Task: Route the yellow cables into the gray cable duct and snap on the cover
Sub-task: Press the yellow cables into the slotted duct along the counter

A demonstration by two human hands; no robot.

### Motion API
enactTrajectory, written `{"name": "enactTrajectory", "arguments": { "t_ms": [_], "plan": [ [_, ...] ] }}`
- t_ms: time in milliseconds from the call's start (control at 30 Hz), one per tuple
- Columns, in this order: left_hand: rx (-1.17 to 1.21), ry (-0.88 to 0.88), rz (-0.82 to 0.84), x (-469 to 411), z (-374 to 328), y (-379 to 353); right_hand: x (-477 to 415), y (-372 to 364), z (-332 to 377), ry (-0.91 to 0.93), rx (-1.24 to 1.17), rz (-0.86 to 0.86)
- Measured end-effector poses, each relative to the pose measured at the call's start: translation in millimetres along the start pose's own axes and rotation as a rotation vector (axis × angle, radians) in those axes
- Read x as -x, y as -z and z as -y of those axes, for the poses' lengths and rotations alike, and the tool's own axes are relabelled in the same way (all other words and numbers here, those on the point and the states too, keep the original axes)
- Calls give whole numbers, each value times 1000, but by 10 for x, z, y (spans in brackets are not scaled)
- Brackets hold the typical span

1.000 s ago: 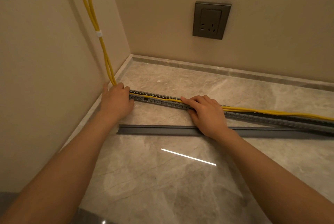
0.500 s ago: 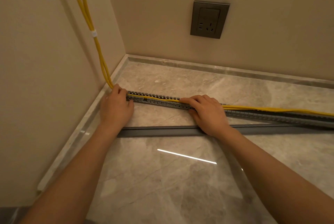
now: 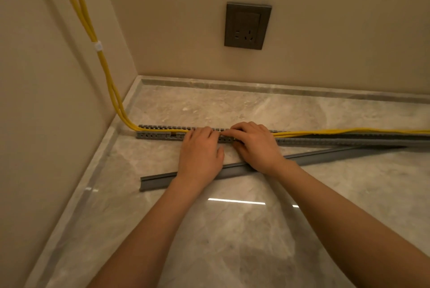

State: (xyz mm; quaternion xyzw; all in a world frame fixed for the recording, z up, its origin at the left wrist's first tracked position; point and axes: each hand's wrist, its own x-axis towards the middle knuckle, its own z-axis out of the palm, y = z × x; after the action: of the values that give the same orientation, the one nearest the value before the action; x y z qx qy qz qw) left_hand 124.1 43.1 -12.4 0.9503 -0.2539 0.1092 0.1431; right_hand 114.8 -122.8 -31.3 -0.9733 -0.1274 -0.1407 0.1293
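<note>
Yellow cables [image 3: 102,64] run down the left wall, bend at the floor and enter the gray slotted cable duct [image 3: 158,133], which lies on the marble floor. To the right the cables [image 3: 349,130] rise above the duct's open top. My left hand [image 3: 200,150] and my right hand [image 3: 254,144] rest side by side on the duct's middle, fingers pressing down over the cables there. The gray cover [image 3: 325,152] lies loose on the floor in front of the duct, angled, passing under my wrists.
A dark wall socket [image 3: 247,26] sits on the back wall. A white clip [image 3: 97,45] holds the cables to the left wall. Marble skirting [image 3: 256,86] edges the floor at both walls.
My left hand has slid right along the duct from its left end and now sits beside my right hand. The cables at the duct's left end now lie uncovered inside it.
</note>
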Motion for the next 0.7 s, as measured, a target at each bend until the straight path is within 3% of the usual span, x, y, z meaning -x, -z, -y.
{"name": "enactTrajectory", "arguments": {
  "t_ms": [167, 333, 467, 700],
  "plan": [
    [-124, -4, 108, -54, -103, 36, 59, 39, 69, -26, -7, 16],
    [-209, -15, 154, -55, -110, 58, 139, 141, -9, -112, -206, -53],
    [-236, 44, 192, -122, -228, 90, 391, 278, -266, -167, -110, -181],
    [-198, 66, 161, -249, -602, 43, 778, 608, -790, -174, 4, -251]
  ]
}}
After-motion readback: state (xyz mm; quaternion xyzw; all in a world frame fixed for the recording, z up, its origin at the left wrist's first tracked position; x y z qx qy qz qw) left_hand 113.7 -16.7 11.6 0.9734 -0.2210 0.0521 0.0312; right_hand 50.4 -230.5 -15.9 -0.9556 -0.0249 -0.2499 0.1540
